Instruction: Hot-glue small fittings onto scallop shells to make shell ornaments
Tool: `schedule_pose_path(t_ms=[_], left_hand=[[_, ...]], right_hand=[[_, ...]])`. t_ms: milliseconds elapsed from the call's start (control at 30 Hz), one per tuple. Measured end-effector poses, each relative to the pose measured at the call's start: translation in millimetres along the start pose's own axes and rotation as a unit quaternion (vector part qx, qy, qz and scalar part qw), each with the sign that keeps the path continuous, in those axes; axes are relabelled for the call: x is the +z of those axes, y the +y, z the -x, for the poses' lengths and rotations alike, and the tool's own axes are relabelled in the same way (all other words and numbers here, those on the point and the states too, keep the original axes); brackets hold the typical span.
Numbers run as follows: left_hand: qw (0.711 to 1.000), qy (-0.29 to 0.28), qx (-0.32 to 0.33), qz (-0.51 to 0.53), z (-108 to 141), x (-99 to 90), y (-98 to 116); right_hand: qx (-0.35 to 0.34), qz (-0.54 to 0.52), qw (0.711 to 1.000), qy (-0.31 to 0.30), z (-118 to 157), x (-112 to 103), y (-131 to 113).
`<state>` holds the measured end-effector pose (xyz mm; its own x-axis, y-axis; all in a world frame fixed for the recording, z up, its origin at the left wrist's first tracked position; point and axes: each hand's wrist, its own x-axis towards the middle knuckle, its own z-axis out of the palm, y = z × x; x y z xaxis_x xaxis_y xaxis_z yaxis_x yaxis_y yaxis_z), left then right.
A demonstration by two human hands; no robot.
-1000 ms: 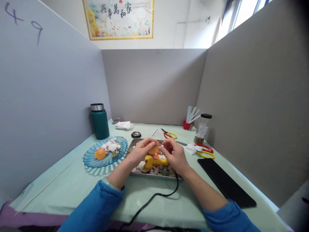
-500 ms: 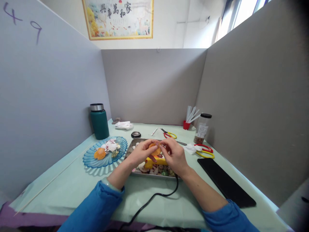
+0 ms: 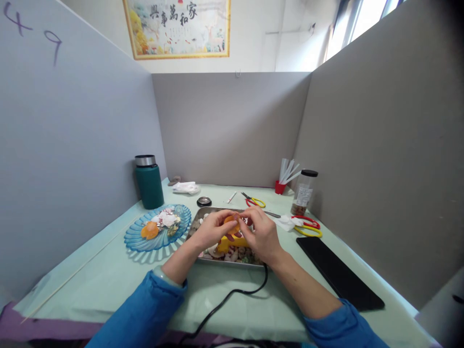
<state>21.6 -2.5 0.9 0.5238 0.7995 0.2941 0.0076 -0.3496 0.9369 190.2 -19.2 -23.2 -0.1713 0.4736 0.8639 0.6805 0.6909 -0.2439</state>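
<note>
My left hand (image 3: 213, 228) and my right hand (image 3: 260, 233) meet above a metal tray (image 3: 228, 264), fingers closed around a thin, rounded orange shell (image 3: 232, 225). The left thumb lies along its face, while the right thumb and fingertips pinch its right edge. A small pinkish bit shows at the top between the fingertips, too small to name. Under my hands, a yellow glue gun (image 3: 226, 243) lies in the tray among shells and small stones, partly hidden. Its black cord (image 3: 232, 292) runs over the tray's front edge toward me.
Left are a blue fluted plate (image 3: 132, 238) with orange and white pieces and a green bottle (image 3: 149, 186). Behind the tray lie scissors (image 3: 255, 201) and a round lid (image 3: 204, 202). Right are a red cup (image 3: 279, 187) of glue sticks, a jar (image 3: 303, 193), larger scissors (image 3: 311, 232) and a black slab (image 3: 339, 273).
The orange shell has shifted and tilted slightly between my fingers. Both hands stay above the tray, with only small finger movements.
</note>
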Motion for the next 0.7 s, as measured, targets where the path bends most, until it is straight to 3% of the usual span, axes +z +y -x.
schedule_pose_path(t_ms=[267, 433, 700], left_hand=[[1.0, 0.013, 0.0, -0.003, 2.3, 2.6, 5.9], [0.998, 0.047, 0.015, 0.028, 0.6, 3.0, 6.2], [0.998, 0.043, 0.024, 0.045, 1.4, 2.9, 6.9]], right_hand=[[-0.005, -0.013, 1.0, 0.0, -1.7, -1.2, -1.9], [0.055, -0.083, 0.995, 0.024, -0.4, -0.3, -1.6], [0.083, -0.086, 0.993, -0.025, -1.6, -4.2, -3.2]])
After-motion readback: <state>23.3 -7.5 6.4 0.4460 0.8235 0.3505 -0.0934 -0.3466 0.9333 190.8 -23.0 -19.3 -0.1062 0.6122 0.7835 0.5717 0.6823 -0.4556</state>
